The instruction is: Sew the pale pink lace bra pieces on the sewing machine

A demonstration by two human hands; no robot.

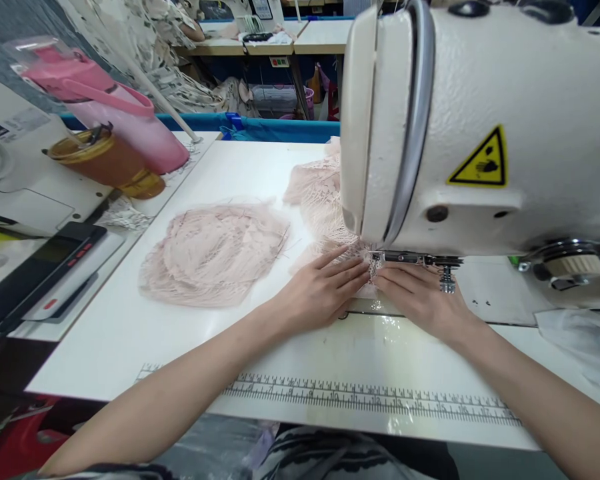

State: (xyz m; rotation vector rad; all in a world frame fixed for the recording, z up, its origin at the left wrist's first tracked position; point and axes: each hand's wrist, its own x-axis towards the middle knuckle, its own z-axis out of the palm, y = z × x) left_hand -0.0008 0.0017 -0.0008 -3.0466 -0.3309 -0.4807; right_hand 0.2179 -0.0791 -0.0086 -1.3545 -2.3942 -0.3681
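Observation:
Pale pink lace fabric (323,203) lies on the table and runs under the head of a white sewing machine (480,87). My left hand (325,283) rests flat on the lace, fingers stretched out toward the presser foot (375,256). On the other side of the foot, my right hand (425,297) has its fingers pressed together at the lace edge, partly hidden by the machine's parts. A stack of pink lace pieces (215,257) sits apart, to the left of my left hand.
At left stand a pink bottle (125,127), an amber cup (110,163) and a black control panel (40,267). A printed ruler (350,395) runs along the table's front edge. White translucent material (585,340) lies at right. Another worktable (275,45) stands behind, a person's arm (193,28) beside it.

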